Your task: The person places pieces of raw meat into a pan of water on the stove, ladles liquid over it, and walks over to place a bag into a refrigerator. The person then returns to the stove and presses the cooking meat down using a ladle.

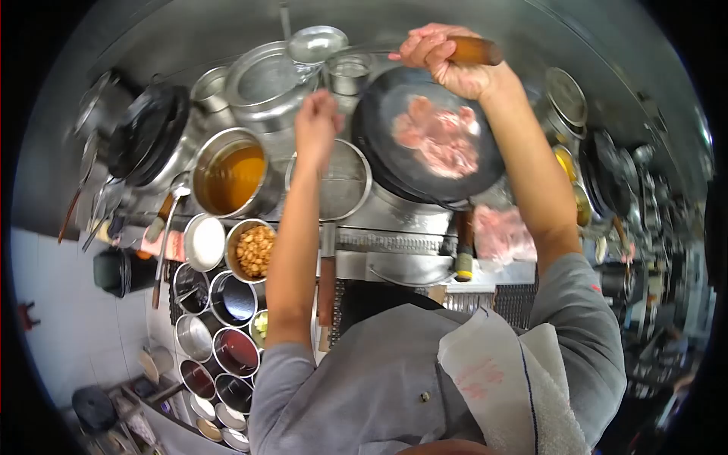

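Plainly, the meat pieces [436,140] lie in a loose, overlapping cluster on the dark wok [385,110], pale pink with whiter streaks and a wet shine. The wok sits toward the back of the steel counter [415,220], its near rim short of the front edge.

The right hand [449,59], raised over the wok's far rim, has its fingers wrapped firmly around a brown wooden handle [479,51]. Well apart from it, the left hand [317,117] hangs with bent fingers above the far side of the round wire strainer [350,178], whose own handle points to the counter's front edge.

Motion blurs the left hand, so I cannot tell whether its fingers pinch anything. What the wooden handle belongs to is unclear; a ladle [317,44] shows beyond the left hand, but I cannot make out a join. The left forearm hides part of the strainer, and the right forearm cuts across the wok's right rim and the edge of more pink meat [502,233] near the counter's front.
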Motion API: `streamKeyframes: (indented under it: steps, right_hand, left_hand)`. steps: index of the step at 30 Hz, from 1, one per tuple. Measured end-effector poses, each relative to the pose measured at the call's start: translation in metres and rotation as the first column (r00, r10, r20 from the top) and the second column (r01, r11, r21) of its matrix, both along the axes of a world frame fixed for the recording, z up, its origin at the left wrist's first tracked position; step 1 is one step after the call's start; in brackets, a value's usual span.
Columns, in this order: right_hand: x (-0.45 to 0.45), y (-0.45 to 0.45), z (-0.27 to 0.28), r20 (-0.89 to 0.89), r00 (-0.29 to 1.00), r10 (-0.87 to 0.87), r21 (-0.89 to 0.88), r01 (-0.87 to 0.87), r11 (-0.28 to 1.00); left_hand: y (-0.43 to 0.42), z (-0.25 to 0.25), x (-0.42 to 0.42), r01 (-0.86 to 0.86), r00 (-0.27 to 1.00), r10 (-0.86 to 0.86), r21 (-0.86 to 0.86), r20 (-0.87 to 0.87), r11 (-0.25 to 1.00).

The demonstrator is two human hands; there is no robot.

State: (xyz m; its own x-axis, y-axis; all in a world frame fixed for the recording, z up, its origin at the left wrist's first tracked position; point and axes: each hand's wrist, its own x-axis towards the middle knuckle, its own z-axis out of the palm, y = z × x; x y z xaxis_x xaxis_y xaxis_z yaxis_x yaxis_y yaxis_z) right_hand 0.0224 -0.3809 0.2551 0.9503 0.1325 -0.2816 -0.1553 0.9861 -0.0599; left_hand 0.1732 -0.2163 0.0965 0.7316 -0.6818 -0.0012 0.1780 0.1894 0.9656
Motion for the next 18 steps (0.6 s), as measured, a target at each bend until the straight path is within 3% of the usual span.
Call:
streamKeyframes:
  steps: [3,4,5,6,7,8,9,10,11,13,14,15,17,18]
  right_hand:
    - [-0.069,0.008,0.032,-0.018,1.0,-0.005,-0.066,0.004,0.998]
    - [-0.093,0.009,0.04,-0.036,0.999,-0.026,-0.096,0.023,0.995]
    - [-0.112,0.01,0.048,-0.035,0.998,-0.047,-0.102,0.043,0.994]
    - [-0.129,0.01,0.056,-0.046,0.997,-0.059,-0.231,0.047,0.972]
    - [-0.144,0.012,0.062,-0.055,0.996,-0.073,-0.357,0.048,0.933]
    - [-0.155,0.017,0.066,-0.071,0.991,-0.117,-0.366,0.083,0.927]
    - [-0.166,0.02,0.065,-0.036,0.979,-0.199,-0.501,0.154,0.851]
    - [-0.176,0.025,0.068,-0.061,0.964,-0.257,-0.593,0.172,0.787]
    - [-0.188,0.027,0.069,-0.085,0.944,-0.318,-0.673,0.181,0.717]
    - [-0.21,0.019,0.062,-0.123,0.943,-0.309,-0.724,0.128,0.678]
    - [-0.219,0.017,0.058,-0.165,0.947,-0.277,-0.766,0.054,0.641]
    - [-0.224,0.031,0.058,-0.17,0.895,-0.412,-0.879,0.051,0.474]
    - [-0.235,0.041,0.049,-0.158,0.834,-0.528,-0.962,-0.008,0.275]
    - [-0.241,0.044,0.044,-0.141,0.816,-0.56,-0.975,-0.017,0.22]
  left_hand:
    - [-0.093,-0.004,-0.001,0.047,0.909,-0.052,-0.024,-0.413,0.999]
    - [-0.12,-0.011,-0.004,0.07,0.906,-0.074,-0.026,-0.416,0.997]
    - [-0.146,-0.022,-0.007,0.039,0.821,-0.035,-0.005,-0.57,0.999]
    - [-0.178,-0.037,-0.007,0.012,0.71,0.008,0.023,-0.704,1.0]
    - [-0.238,-0.106,0.02,0.098,0.864,-0.056,0.057,-0.5,0.994]
    - [-0.294,-0.17,0.045,0.14,0.964,-0.105,0.129,-0.245,0.982]
    - [-0.343,-0.223,0.064,0.126,0.992,-0.13,0.195,0.009,0.973]
    - [-0.309,-0.156,0.009,0.091,0.868,-0.075,0.009,-0.492,0.996]
    - [-0.281,-0.108,-0.032,0.038,0.737,-0.046,-0.027,-0.675,0.999]
    - [-0.274,-0.08,-0.069,0.071,0.714,-0.069,-0.026,-0.696,0.997]
    - [-0.295,-0.109,-0.062,0.046,0.664,-0.069,-0.051,-0.745,0.998]
    - [-0.291,-0.103,-0.072,0.05,0.664,-0.067,-0.046,-0.745,0.998]
    - [-0.274,-0.08,-0.095,0.104,0.748,0.009,0.131,-0.664,0.986]
    - [-0.275,-0.081,-0.103,0.093,0.747,0.021,0.136,-0.665,0.986]
